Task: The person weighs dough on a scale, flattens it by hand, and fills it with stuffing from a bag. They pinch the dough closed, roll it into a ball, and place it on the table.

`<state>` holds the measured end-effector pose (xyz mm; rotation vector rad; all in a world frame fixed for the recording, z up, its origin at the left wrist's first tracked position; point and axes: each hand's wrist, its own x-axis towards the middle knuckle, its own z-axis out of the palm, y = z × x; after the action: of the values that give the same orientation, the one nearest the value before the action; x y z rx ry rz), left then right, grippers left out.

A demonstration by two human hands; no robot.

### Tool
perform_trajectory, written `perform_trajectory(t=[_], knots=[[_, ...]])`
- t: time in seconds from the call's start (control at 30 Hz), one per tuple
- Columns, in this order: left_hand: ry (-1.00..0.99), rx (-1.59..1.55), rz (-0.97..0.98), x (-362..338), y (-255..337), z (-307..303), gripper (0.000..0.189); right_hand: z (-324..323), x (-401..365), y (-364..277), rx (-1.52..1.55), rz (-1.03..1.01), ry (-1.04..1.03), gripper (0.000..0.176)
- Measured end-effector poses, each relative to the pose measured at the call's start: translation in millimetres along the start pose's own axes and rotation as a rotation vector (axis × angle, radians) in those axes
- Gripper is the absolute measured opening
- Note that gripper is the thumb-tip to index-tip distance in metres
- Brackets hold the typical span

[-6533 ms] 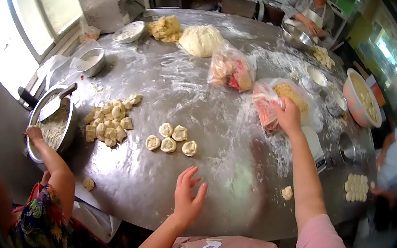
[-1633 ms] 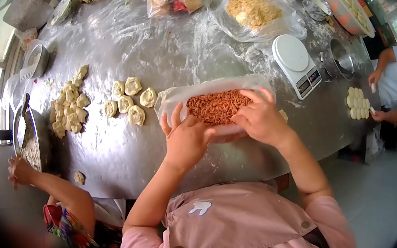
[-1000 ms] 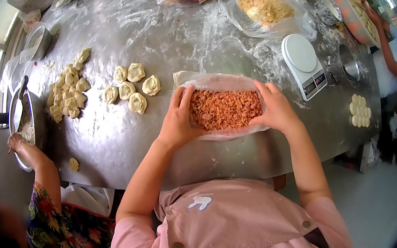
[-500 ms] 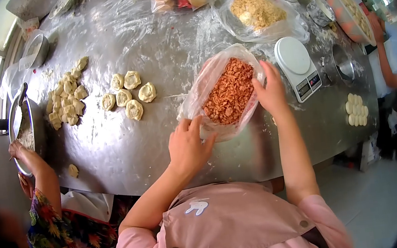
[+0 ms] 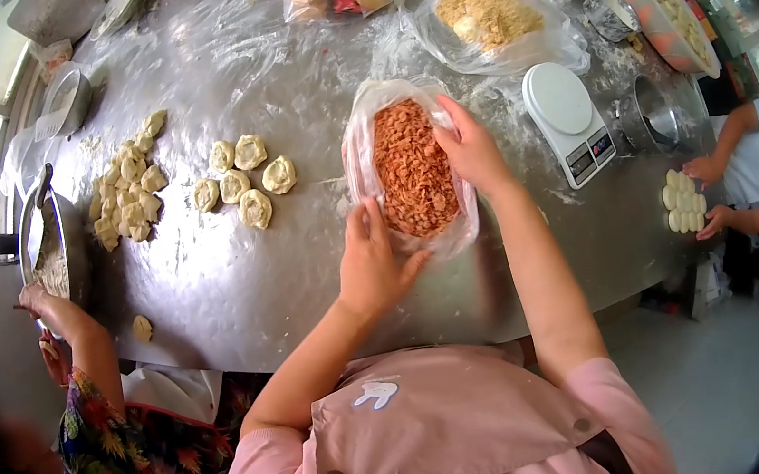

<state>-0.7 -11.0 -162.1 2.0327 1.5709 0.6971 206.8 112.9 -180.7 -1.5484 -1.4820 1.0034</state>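
In front of me on the metal table is a clear plastic bag (image 5: 355, 149), its mouth folded open around a reddish-brown crumbly filling (image 5: 414, 170). My left hand (image 5: 375, 261) grips the bag's lower left edge, fingers against its side and thumb by the near rim. On the upper right edge, my right hand (image 5: 472, 150) has its thumb on the rim near the filling, with its fingers around the outside of the bag. To the left of the bag lie several dough rounds (image 5: 255, 209) with pressed-in middles.
A white kitchen scale (image 5: 564, 112) stands to the right, below a plastic bag of yellow crumbly filling (image 5: 489, 12). Dough lumps (image 5: 129, 188) are heaped at left. One co-worker reaches into a metal bowl (image 5: 69, 241); another's hands touch white dough pieces (image 5: 683, 201).
The bag has turned more upright and shifted slightly left, with both my hands still on it. At right, the co-worker's hands have come down to the white dough pieces.
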Motion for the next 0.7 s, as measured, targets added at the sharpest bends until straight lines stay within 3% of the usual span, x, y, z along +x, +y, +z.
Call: perform_trajectory(t=[0.1, 0.13, 0.23, 0.33, 0.43, 0.47, 0.57, 0.7], knots=[[-0.300, 0.112, -0.177, -17, 17, -18, 0.097, 2, -16, -30, -0.157, -0.097, 0.034, 0.050], [-0.316, 0.118, -0.217, -19, 20, -23, 0.089, 3, -25, -29, -0.398, -0.384, 0.219, 0.044], [-0.058, 0.161, -0.025, -21, 13, -26, 0.075, -11, -64, -33, -0.443, -0.328, 0.198, 0.033], [-0.074, 0.196, 0.234, -8, 5, -19, 0.061, -4, -95, -43, -0.372, -0.240, 0.014, 0.025], [-0.061, 0.208, 0.114, 2, 0, -7, 0.055, 7, -103, -34, -0.536, -0.096, 0.058, 0.021], [0.034, 0.269, 0.077, 3, -3, -6, 0.053, 4, -103, -30, -0.514, -0.061, 0.023, 0.022], [-0.066, 0.332, -0.080, -3, -12, -22, 0.051, 0, -103, -25, -0.547, -0.028, -0.005, 0.021], [-0.007, 0.287, -0.053, -16, -13, -32, 0.053, 4, -103, -47, -0.549, -0.087, 0.018, 0.018]])
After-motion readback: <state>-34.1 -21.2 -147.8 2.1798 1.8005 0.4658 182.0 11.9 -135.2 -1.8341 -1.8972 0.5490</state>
